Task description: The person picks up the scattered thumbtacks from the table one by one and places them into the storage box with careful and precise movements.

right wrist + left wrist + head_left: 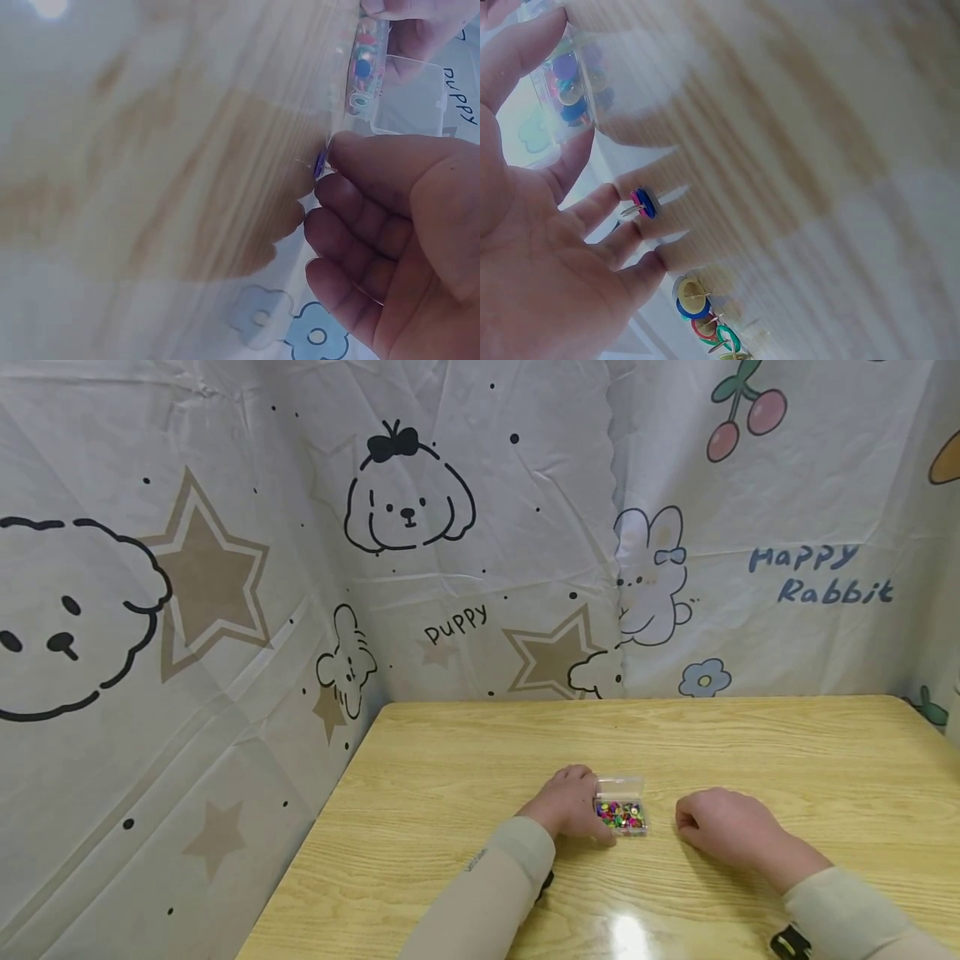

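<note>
A small clear plastic box [622, 817] full of multicoloured thumbtacks stands on the table, its transparent lid [620, 787] tipped back. My left hand [573, 806] holds the box at its left end between thumb and forefinger, the other fingers spread. Beside those fingers, in the left wrist view, lie a blue-and-pink thumbtack [645, 203] and a cluster of several thumbtacks [694, 296], points outward. To the right of the box, my right hand [723, 827] pinches a purple thumbtack [320, 163] between thumb and forefinger, low over the tabletop. Its remaining fingers are curled.
The wood-grain table [465, 760] has a glossy surface that mirrors the hands. A printed curtain [480, 568] with cartoon animals and stars hangs behind it and along its left side.
</note>
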Demonstrator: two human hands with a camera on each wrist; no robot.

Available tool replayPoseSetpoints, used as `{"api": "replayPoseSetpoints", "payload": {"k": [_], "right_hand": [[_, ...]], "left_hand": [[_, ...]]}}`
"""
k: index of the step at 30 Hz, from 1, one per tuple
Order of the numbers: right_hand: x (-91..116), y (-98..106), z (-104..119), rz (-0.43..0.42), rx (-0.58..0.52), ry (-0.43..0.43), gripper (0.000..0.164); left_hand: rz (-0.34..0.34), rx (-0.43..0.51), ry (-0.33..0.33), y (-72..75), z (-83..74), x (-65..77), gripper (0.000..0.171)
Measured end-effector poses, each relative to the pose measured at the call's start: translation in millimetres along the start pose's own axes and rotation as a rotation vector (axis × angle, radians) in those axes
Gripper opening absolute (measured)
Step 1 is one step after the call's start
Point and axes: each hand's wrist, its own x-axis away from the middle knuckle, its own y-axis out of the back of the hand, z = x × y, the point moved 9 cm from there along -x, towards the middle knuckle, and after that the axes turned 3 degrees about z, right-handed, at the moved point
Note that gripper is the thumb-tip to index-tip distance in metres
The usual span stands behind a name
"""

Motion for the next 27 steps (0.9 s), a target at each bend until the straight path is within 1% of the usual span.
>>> {"api": "replayPoseSetpoints", "payload": {"k": [6, 13, 22, 27], "right_hand": [[-2.8, 0.3, 3.1, -0.005, -0.005, -0.003, 0.018], [-6.5, 2.9, 8.2, -0.018, -0.005, 0.004, 0.018], [-11.6, 9.1, 18.3, -0.061, -0.011, 0.047, 0.019], [-15.2, 10.0, 25.0, -0.068, -0.022, 0.063, 0.018]], "left_hand": [[0.001, -0.003, 0.001, -0.5, 0.5, -2.1, 0.062], [0.001, -0.008, 0.003, -1.3, 1.4, -3.4, 0.060], [0.000, -0.009, 0.005, -1.1, 1.2, -5.0, 0.060], [0.005, -0.008, 0.014, -2.0, 1.7, -4.9, 0.061]]}}
